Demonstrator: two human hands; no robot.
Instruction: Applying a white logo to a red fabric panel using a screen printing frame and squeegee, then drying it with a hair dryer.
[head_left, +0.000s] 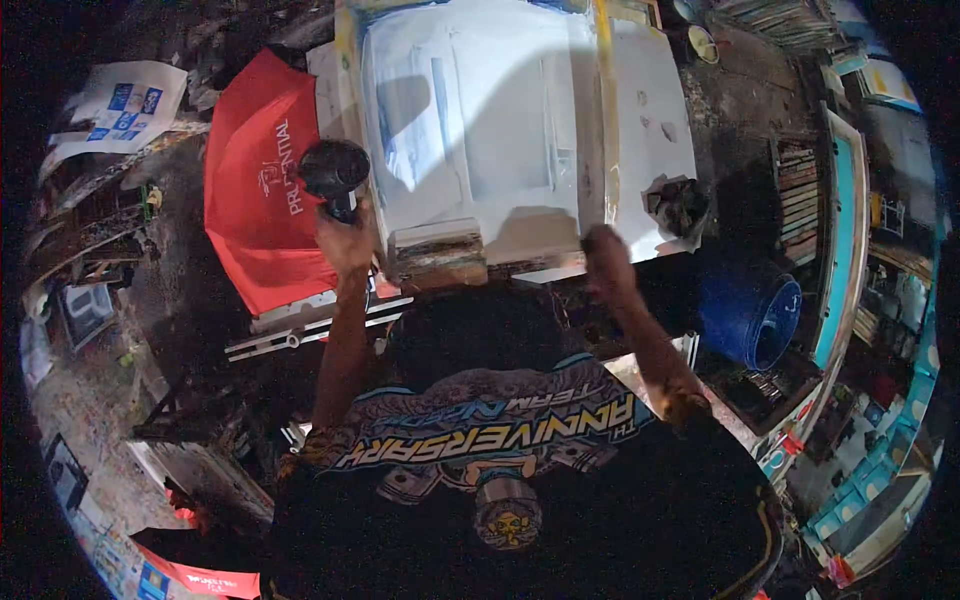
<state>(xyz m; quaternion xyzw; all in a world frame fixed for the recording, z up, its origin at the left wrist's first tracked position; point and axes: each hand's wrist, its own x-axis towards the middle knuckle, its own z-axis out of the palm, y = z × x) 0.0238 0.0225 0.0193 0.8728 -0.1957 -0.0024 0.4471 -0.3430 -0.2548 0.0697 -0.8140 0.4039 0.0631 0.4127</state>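
Note:
My left hand (345, 244) grips a black round-headed hand-held device (335, 166), whose exact kind I cannot tell. Beneath and beside it spreads a red umbrella canopy (255, 187) with white print. A framed whitish panel (510, 142), perhaps a printing screen, lies brightly lit before me, crossed by shadows. Across its near left end lies a stained wooden block (439, 255). My right hand (609, 259), blurred, is at the near end of the panel's yellowish right rail (606, 112); whether it holds anything is unclear. Dark crumpled material (675, 204) rests on the white surface to its right.
A blue plastic barrel (752, 319) stands at the right, near my right forearm. Light metal rails (315, 334) run below the umbrella. A turquoise panel in a frame (844, 232) stands farther right. At the lower left is a piece of red umbrella fabric (199, 574).

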